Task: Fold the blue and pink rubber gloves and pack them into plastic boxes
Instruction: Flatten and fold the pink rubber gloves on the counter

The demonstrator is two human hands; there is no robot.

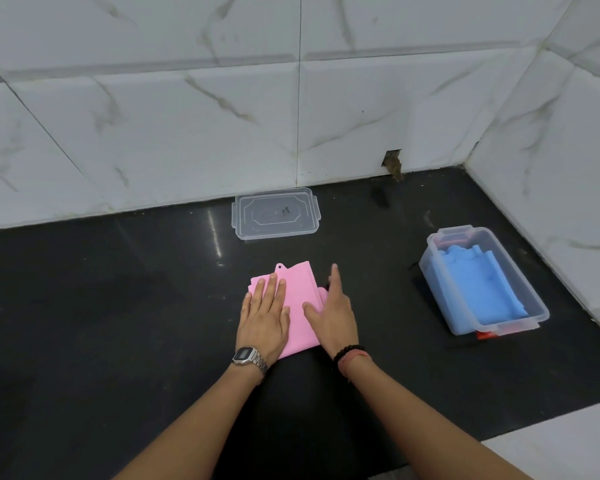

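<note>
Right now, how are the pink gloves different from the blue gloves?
The pink gloves lie flat on the black counter; the blue gloves sit inside a clear plastic box. The left hand and right hand press the pink gloves; nothing touches the blue gloves. Both look folded.

Soft even light, wide-angle edge bending

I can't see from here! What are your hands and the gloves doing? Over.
Left hand and right hand flat on pink glove. Blue gloves in plastic box. Lid by wall. Nothing blocking.
</note>
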